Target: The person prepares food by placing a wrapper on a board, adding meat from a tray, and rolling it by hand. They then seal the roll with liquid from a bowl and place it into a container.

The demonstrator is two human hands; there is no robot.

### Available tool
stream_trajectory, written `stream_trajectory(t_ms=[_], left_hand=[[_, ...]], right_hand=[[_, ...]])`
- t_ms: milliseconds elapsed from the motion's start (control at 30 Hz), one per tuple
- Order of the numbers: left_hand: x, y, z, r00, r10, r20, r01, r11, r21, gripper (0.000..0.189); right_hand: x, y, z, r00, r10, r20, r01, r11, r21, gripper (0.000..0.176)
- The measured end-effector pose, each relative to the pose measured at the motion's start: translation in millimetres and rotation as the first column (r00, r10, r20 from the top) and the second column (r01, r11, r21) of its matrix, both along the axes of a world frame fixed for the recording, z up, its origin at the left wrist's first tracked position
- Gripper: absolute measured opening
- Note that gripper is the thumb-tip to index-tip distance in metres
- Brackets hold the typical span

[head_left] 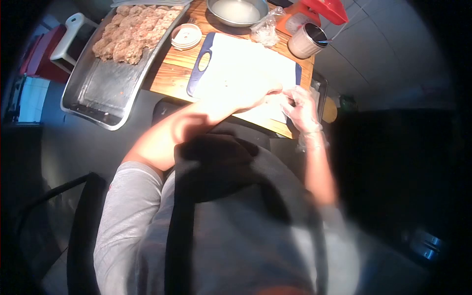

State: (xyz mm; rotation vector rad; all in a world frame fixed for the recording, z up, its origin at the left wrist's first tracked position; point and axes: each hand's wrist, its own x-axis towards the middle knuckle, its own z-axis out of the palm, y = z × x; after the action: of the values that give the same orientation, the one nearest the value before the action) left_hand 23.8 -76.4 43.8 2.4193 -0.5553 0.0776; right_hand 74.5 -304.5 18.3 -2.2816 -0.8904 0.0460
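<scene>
Two hands before us: left hand (pixel 258 96), and right hand (pixel 301 109) in a clear glove (pixel 310 136), fingertips close together. Right fingers curl; glare washes out the left. We cannot tell whether either grip is tight or holds anything. We judge steady wrists, light fingertips best. Cutting board (pixel 236 61) lies beneath and beyond the grip, on the wooden bench (pixel 169 73); metal bowl (pixel 239 23) farther off.

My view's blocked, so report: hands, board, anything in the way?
Left hand and gloved right hand close together at cutting board. Glare hides any grip. Cup beyond board, apart from both hands.
</scene>
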Motion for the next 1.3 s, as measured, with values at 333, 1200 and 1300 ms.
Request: stream_trajectory(t_ms=[333, 1200, 1300], left_hand=[[-24, 115, -43, 0.96, 0.187, -0.211, -0.248, 0.914, -0.32, 0.05], [-54, 86, -47, 0.945, 0.093, 0.315, -0.107, 0.994, 0.03, 0.077], [-56, 92, -34, 0.978, 0.05, 0.203, -0.066, 0.995, 0.072, 0.063]], right_hand=[[-6, -9, -24, 0.974, -0.074, 0.215, 0.057, 0.995, 0.084, 0.034], [-58, 46, 19, 0.926, 0.022, 0.376, -0.045, 0.998, 0.052, 0.037], [-57, 30, 28, 0.956, 0.089, 0.28, -0.074, 0.995, -0.062, 0.036]])
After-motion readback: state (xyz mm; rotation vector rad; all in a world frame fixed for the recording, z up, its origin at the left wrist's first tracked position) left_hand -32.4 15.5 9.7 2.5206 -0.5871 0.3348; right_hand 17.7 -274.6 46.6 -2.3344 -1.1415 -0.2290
